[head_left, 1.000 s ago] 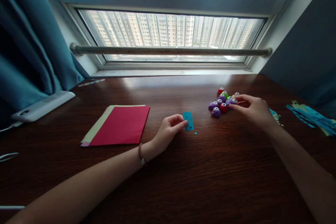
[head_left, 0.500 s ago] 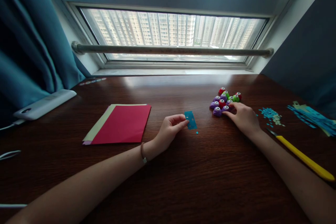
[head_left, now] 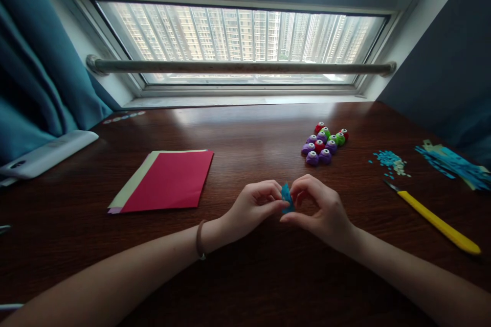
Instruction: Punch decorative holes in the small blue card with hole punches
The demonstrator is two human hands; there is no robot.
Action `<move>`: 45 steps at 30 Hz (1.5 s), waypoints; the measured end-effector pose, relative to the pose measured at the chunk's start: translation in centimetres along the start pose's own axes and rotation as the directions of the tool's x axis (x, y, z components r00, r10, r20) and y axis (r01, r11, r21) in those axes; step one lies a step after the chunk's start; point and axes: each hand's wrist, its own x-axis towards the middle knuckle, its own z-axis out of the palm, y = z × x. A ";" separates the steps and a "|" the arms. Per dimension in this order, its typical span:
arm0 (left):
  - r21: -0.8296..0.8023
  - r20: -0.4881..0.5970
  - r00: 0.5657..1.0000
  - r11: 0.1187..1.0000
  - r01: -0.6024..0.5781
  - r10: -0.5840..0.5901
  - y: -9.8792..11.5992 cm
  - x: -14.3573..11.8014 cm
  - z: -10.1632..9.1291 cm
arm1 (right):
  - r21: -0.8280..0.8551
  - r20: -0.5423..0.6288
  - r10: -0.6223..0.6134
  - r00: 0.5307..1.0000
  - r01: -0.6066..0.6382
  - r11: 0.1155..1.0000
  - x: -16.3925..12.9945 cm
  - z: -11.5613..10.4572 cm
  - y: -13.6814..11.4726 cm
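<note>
The left hand and the right hand meet over the middle of the dark wooden table, fingertips drawn together around a small blue paper scrap. Both hands pinch it: the left thumb and forefinger close on its left edge, the right fingers curl in on its right side, and the scrap stands up between them, just above the tabletop. A thin band circles the left wrist.

Beyond the right hand, toward the window, sits a tight cluster of little craft punches in purple, red and green, well apart from the scrap. To the left of the hands lies a red paper sheet on top of paler sheets, flat on the table. Off to the right I see a scatter of blue paper bits, a yellow-handled craft knife lying at a slant, and a heap of blue paper strips near the table's far right edge. A white device rests at the left by the teal curtain.
</note>
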 end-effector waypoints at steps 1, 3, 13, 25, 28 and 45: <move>0.015 0.025 1.000 1.000 0.000 0.000 0.0 -0.1 0.0 | 0.032 0.015 0.040 0.999 -0.041 0.999 0.0 0.0 0.0; 0.031 0.045 0.999 0.999 -0.012 0.011 -0.1 -0.1 0.0 | 0.121 0.040 0.131 0.991 -0.135 0.984 0.1 -0.1 0.0; -0.018 -0.160 0.987 0.999 0.032 -0.035 0.4 0.1 -0.5 | 0.636 0.064 0.471 0.880 -0.400 0.660 0.6 0.0 0.7; -0.041 -0.183 0.976 0.993 0.114 -0.119 0.4 0.1 -0.5 | 0.785 0.184 0.569 0.802 -0.468 0.406 0.5 0.2 0.6; -0.125 -0.110 0.976 0.977 0.172 -0.186 0.0 0.3 -0.6 | 0.731 0.136 0.559 0.818 -0.464 0.500 0.5 0.1 0.8; -0.385 -0.337 0.908 0.916 0.110 -0.250 -0.9 1.2 -2.2 | 0.427 0.010 0.407 0.913 -0.372 0.824 1.3 -1.2 3.0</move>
